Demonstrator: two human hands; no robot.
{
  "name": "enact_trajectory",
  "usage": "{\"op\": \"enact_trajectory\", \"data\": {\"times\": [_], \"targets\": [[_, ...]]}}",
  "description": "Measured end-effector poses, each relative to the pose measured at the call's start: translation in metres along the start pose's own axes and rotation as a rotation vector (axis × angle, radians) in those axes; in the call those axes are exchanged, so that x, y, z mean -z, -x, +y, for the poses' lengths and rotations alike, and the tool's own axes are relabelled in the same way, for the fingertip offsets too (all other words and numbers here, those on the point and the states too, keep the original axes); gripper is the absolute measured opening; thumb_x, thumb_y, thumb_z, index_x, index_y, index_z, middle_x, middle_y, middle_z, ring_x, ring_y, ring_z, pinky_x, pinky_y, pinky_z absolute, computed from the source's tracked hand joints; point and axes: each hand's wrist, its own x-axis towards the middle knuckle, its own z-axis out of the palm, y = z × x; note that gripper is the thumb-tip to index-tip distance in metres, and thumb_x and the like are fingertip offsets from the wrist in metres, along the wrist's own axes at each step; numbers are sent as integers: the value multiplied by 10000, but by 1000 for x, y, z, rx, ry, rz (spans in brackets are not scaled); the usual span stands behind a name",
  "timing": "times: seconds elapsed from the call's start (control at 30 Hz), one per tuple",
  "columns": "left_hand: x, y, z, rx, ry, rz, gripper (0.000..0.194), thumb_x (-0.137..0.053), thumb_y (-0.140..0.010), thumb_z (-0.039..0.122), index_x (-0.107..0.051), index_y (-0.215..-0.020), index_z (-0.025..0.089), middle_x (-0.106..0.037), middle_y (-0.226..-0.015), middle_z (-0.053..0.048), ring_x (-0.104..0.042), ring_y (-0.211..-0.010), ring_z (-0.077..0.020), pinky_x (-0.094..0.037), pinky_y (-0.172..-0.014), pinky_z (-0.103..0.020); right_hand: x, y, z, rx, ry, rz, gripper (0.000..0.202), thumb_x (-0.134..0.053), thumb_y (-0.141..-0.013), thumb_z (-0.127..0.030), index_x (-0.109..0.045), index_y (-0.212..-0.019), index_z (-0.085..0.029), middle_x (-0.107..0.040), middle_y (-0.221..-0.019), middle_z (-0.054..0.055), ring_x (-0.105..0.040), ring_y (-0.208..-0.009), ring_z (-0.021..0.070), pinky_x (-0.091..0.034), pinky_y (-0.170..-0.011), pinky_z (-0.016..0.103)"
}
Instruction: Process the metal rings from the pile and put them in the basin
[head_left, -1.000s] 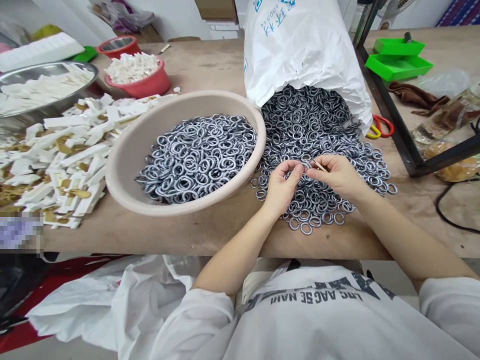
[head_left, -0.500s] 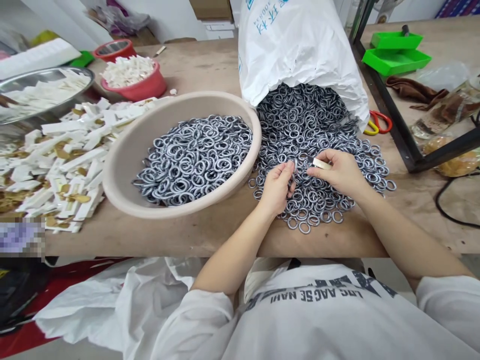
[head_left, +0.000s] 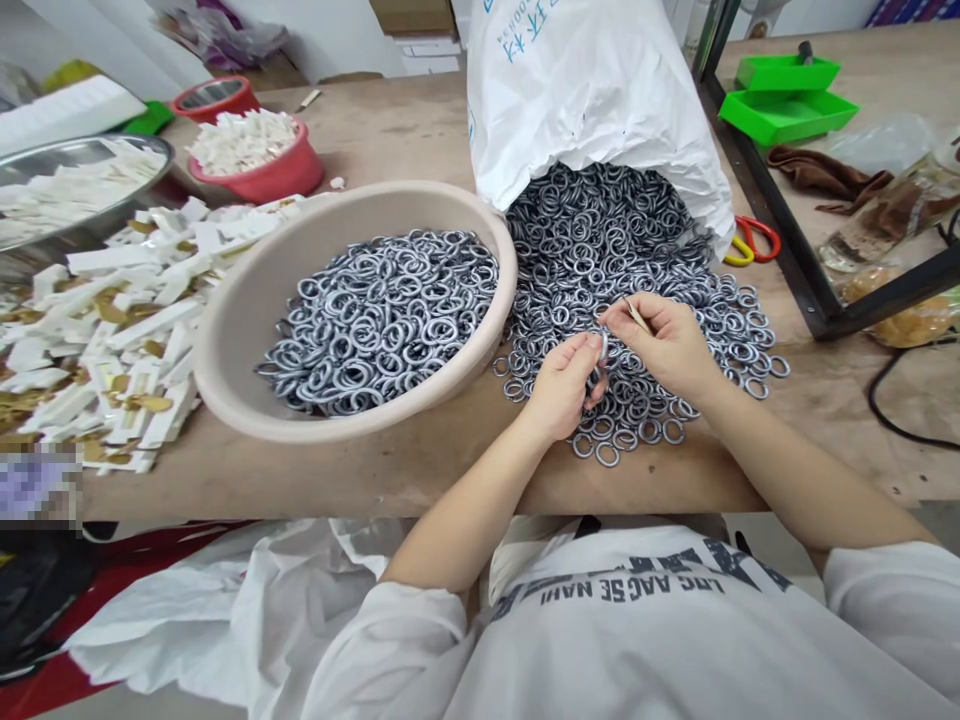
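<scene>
Left hand (head_left: 562, 388): one, thumb and fingers pinched on one grey ring (head_left: 604, 346) above the heap.
Right hand (head_left: 670, 348): one, clamped on one thin pale tool (head_left: 637, 316); it has moved in toward the left, bringing both to the ring.
Loose rings (head_left: 607, 455): uncountable.
Beige basin (head_left: 229, 375): one.
White sack (head_left: 592, 100): one.
Red bowls (head_left: 300, 170): two.

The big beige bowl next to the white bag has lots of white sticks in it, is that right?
Not quite: the head view shows grey rings in the big beige bowl, not white sticks. It is indeed next to the white bag.
</scene>
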Motion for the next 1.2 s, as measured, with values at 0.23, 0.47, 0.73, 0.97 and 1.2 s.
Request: {"op": "enact_trajectory", "data": {"times": [0.23, 0.47, 0.73, 0.97, 1.2], "targets": [[3, -1, 2, -21, 32, 44, 353, -669, -805, 493, -488, -767, 192, -449, -612, 76, -400, -394, -33, -252, -325, -159, 9, 14, -5, 319, 616, -108, 354, -529, -954, -511, -599, -791, -204, -594, -754, 26, -529, -720, 157, -314, -614, 294], [5, -1, -2, -57, 18, 3, 365, -672, -818, 501, -486, -776, 190, -441, -616, 77, -395, -392, -32, -255, -323, -160, 10, 11, -6, 307, 639, -159, 414, -495, -968, -511, -555, -711, -192, -572, -708, 8, -514, -673, 134, -290, -607, 280], [6, -2, 9, -79, 75, 1, 349, -684, -818, 465, -503, -746, 177, -468, -692, 59, -421, -415, -21, -265, -335, -168, 22, -13, 28, -38, 780, -83, 473, -465, -954, -594, -643, -760, -201, -619, -738, 24, -537, -686, 162, -263, -596, 290], [22, -12, 20, -85, 135, 123, 203, -630, -799, 273, -610, -993, 217, -569, -752, 51, -497, -441, -38, -286, -337, -164, 7, -5, 31, 19, 934, -267, 229, -600, -909, -405, -716, -866, -211, -663, -941, 55, -596, -797, 197, -263, -607, 311], [14, -11, 8, -5, 80, 189, 335, -685, -807, 492, -565, -816, 179, -568, -752, 36, -509, -457, -30, -259, -335, -154, 9, -7, 34, -94, -67, -75, 264, -769, -780, -448, -677, -790, -200, -655, -767, 7, -587, -723, 167, -415, -672, 311]]}}
